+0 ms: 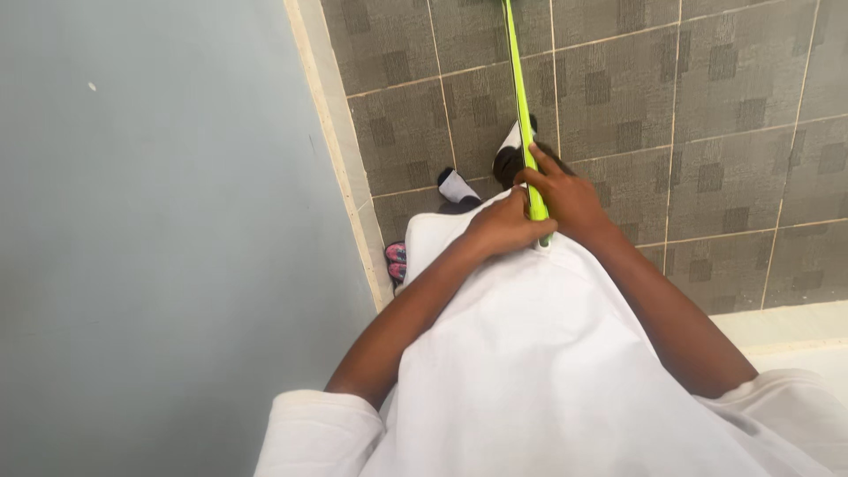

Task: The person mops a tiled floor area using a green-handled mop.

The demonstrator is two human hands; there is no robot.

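— Near the middle of the frame, what did the two hands hold?

— They both held a long, thin green stick [521,97]. It ran from the hands up to the top edge of the frame, a bit right of the middle.

— How were the fingers?

— The left hand [505,227] was closed around the low end of the stick, fingers curled tight and pressed together. The right hand [565,196] sat just above and beside it, touching it. Its fingers lay close together along the stick and wrapped it.

— What was under the hands?

— A white shirt [548,371] filled the lower middle of the frame. Both bare arms came out of its short sleeves.

— And the floor?

— Grey floor tiles [707,115] with darker squares filled the upper right. A black and white shoe [458,186] showed just above the left hand, and another peeked out behind the stick. Something small and pink [397,259] lay by the pale edge strip. A plain grey wall [159,238] filled the left side.
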